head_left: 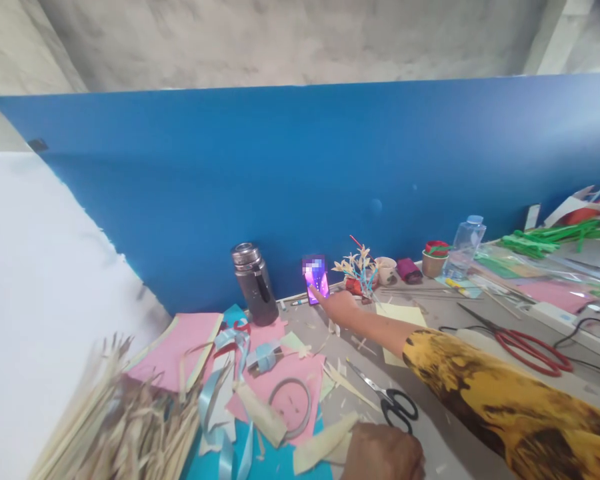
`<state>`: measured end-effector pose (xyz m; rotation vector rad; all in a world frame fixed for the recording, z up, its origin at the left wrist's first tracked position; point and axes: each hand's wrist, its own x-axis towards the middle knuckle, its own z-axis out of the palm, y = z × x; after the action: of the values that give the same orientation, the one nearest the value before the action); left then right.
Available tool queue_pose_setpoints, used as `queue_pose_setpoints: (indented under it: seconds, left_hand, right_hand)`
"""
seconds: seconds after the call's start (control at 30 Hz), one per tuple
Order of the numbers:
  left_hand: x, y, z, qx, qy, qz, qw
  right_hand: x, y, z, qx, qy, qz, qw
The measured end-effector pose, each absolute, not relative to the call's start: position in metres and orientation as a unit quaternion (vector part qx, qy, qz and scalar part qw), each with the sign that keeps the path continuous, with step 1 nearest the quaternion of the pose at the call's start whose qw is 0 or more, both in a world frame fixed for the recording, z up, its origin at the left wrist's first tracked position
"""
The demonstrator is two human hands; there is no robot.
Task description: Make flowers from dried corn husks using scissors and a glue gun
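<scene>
Head view: rectangular smartphone with lit purple screen [322, 276], propped against blue wall panel [280, 167], right of dark-grey metal flask [257, 287]. Right hand [341, 308]: released, index finger extended at the screen. Left hand [385, 452]: curled, contents cannot be told; just beside black-handled steel scissors [385, 392], grey surface [440, 447].
</scene>
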<state>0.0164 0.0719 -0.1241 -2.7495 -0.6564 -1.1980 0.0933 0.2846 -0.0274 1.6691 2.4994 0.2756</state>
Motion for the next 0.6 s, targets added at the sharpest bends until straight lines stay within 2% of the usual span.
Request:
queue_pose_setpoints:
  seconds: [0.4, 0.6]
  left_hand:
    - [0.021, 0.074, -0.144, -0.919, -0.240, -0.309, 0.047]
    - [0.018, 0.073, -0.131, -0.891, -0.228, -0.390, 0.035]
  right_hand:
    - [0.093, 0.284, -0.028, 0.547, 0.827, 0.104, 0.072]
    - [0.109, 0.269, -0.030, 0.535, 0.834, 0.101, 0.093]
